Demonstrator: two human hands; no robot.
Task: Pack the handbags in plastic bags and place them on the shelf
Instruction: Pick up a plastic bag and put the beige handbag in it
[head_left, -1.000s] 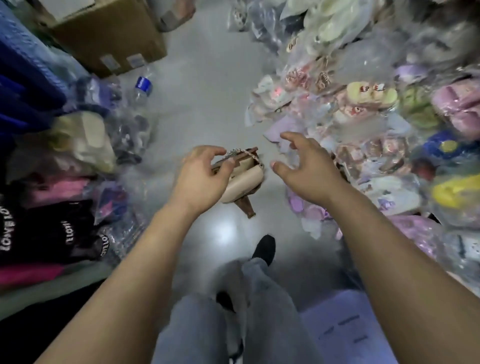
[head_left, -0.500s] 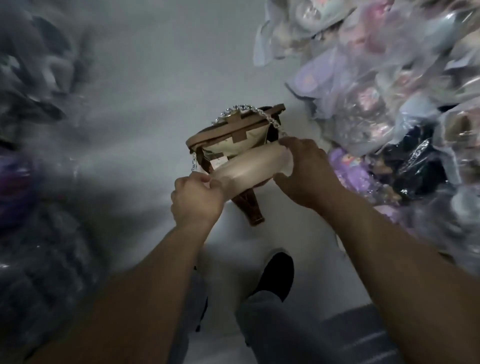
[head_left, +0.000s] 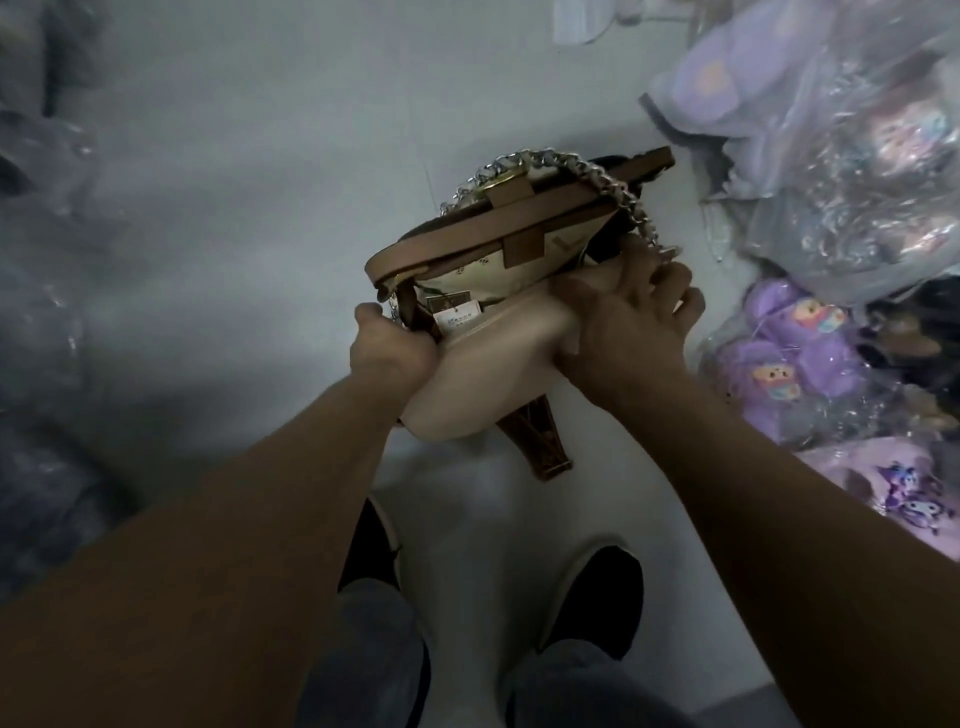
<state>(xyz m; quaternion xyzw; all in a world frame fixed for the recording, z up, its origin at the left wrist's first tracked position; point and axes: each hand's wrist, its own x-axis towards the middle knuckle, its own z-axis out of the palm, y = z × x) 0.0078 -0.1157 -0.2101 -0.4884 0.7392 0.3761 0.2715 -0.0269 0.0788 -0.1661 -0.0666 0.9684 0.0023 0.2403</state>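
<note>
A cream and brown handbag (head_left: 467, 384) with a silver chain (head_left: 613, 192) and brown strap (head_left: 519, 218) is held in front of me over the pale floor. My left hand (head_left: 392, 345) grips its left end near the chain. My right hand (head_left: 628, 317) grips its right end, fingers curled over the top edge. A paper tag (head_left: 457, 317) shows inside the open flap. A brown strap end (head_left: 540, 436) hangs below. No plastic bag around the handbag can be made out.
Bagged purple plush goods (head_left: 800, 358) and other plastic-wrapped items (head_left: 857, 156) pile up at the right. Dark blurred bagged goods (head_left: 47, 312) line the left. My black shoes (head_left: 597, 603) stand on the floor (head_left: 260, 156) below the bag.
The view has tilted down and closer. My right hand, free a second ago, now grips the bag's right end; my left hand shifted to the left end.
</note>
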